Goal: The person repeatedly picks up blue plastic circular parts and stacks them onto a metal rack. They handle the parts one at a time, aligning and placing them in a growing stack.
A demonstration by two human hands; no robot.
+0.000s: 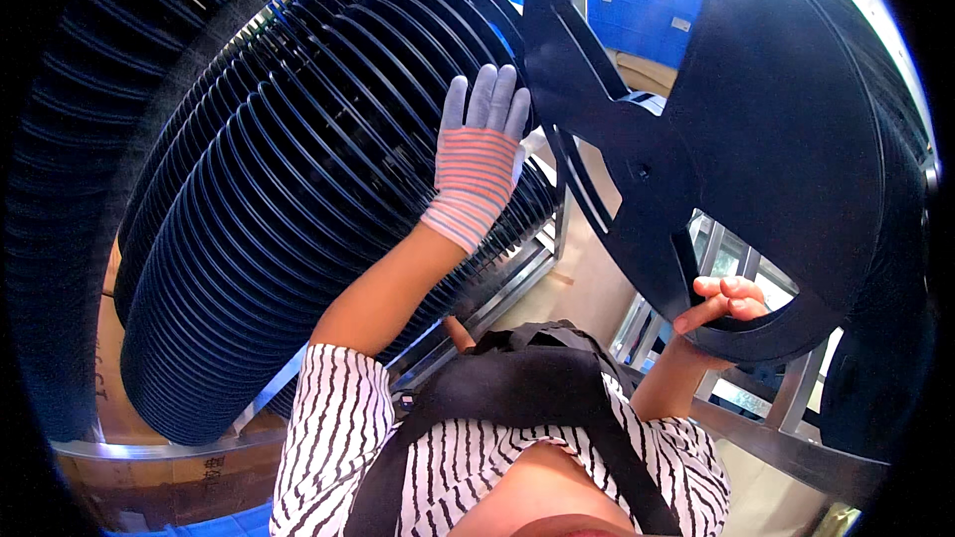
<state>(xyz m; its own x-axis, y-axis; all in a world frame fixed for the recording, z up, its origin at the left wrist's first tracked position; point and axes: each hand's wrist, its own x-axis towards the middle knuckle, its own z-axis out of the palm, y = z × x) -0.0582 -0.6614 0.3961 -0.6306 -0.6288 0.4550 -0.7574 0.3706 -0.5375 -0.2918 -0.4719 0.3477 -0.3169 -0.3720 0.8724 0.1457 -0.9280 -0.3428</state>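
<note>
My right hand [731, 300], bare, grips a large black plastic reel [786, 139] at its lower rim. Its fingers come through one of the reel's cut-out windows. The reel stands tilted on the right, its flat face toward me. My left hand [477, 159] wears a white and grey glove with orange-looking stripes. It is held flat with the fingers stretched out, just left of the reel's edge. Behind it lies a long row of black reels [269, 229] packed edge-on. Whether the gloved fingers touch either the row or the held reel, I cannot tell.
More black reels [75, 199] line the far left. Blue crates [637, 15] stand at the back. A metal frame [796, 447] runs along the lower right, and cardboard boxes [179, 482] sit at lower left. A bit of skin [459, 334] shows beside the black apron, its owner unclear.
</note>
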